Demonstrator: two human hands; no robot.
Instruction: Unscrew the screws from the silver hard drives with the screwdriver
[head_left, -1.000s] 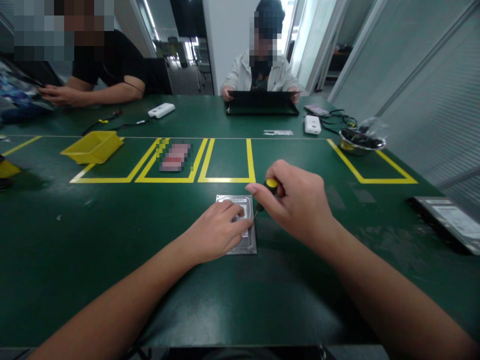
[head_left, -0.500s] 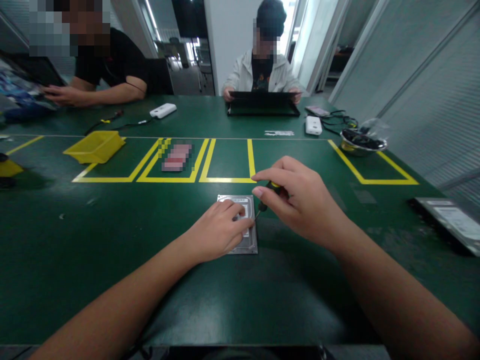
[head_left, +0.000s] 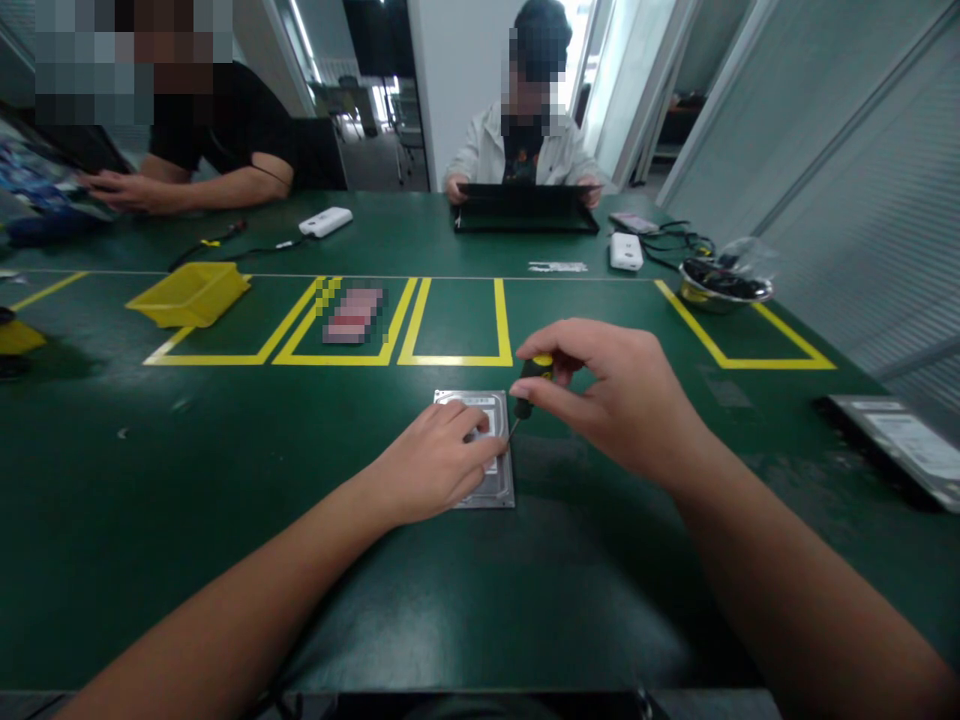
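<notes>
The right hand (head_left: 611, 400) is closed around a screwdriver (head_left: 537, 372) with a black and yellow handle, pinched between thumb and fingers; its thin shaft slants down and left to the right edge of a silver hard drive (head_left: 501, 490). The left hand (head_left: 439, 460) lies over the drive's top, forefinger stretched to the shaft's tip; whether its fingers clamp the drive's edges I cannot tell. The drive lies flat on the green table (head_left: 420, 600), between the two hands. Well to the right lies a dark-edged unit (head_left: 900, 440) with a white label. Farther off, yellow tape (head_left: 454, 360) marks out boxes, with a yellow tray (head_left: 187, 295) at the left and a bowl (head_left: 726, 288) of dark things at the right. On the far side, a person in a pale jacket (head_left: 480, 145) holds a black panel (head_left: 525, 210).
</notes>
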